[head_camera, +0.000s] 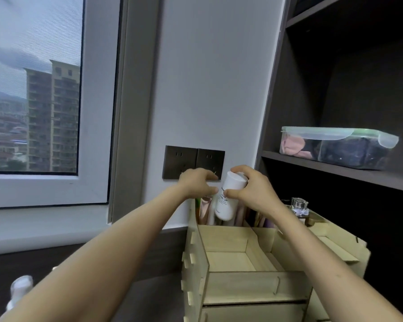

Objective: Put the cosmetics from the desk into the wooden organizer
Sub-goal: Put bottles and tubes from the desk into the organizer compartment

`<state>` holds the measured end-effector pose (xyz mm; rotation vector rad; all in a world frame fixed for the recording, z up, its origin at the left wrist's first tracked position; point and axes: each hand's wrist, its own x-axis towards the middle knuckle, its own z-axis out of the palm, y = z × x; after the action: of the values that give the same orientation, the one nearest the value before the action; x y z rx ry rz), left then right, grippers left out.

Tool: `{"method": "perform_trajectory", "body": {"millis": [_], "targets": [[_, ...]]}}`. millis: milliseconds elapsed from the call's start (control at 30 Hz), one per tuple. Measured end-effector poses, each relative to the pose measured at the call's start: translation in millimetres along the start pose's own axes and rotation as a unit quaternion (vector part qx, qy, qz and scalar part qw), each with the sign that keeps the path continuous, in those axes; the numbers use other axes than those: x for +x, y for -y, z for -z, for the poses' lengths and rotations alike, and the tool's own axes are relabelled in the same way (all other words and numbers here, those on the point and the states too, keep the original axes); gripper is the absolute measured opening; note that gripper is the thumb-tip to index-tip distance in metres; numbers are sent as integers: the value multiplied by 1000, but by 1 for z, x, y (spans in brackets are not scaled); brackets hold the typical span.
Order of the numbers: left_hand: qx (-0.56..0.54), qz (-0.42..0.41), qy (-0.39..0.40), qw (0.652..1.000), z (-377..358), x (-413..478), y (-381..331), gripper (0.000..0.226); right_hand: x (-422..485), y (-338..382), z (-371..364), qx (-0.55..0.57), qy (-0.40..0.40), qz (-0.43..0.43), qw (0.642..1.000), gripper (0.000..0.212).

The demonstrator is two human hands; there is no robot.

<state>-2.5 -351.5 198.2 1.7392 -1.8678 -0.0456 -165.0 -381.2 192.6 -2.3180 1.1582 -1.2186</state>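
- Clearly, my right hand [251,190] curls round the capped top of a smooth white bottle [228,201] printed "TONE UP".
- My left hand [197,183] has bent fingers and its thumb at the bottle's side; whether it grips, I cannot tell.
- The bottle hangs tilted over the back slot of the pale plywood organizer [242,282], among slim tubes [206,210].
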Motion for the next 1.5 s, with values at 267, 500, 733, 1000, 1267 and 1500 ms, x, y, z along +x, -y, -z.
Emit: {"method": "perform_trajectory", "body": {"millis": [267,500,733,1000,1267,1500], "targets": [[-157,-19,100,982,-3,16,6,37,-9,-12,-8,-5,-5,12,1000,60],[-160,-4,35,986,-4,8,10,37,-17,-17,-20,4,-72,19,997,52],[59,-48,-38,996,5,-18,9,33,-20,-16,-20,21,-84,20,996,48],[26,-52,-6,998,8,-23,7,19,-20,-16,-8,89,-118,-6,989,50],[-16,10,-240,971,48,-29,4,20,-24,-6,-16,141,-95,-3,985,51],[14,41,-340,939,60,-36,7,21,-23,1,-36,148,-65,-6,987,48]]}}
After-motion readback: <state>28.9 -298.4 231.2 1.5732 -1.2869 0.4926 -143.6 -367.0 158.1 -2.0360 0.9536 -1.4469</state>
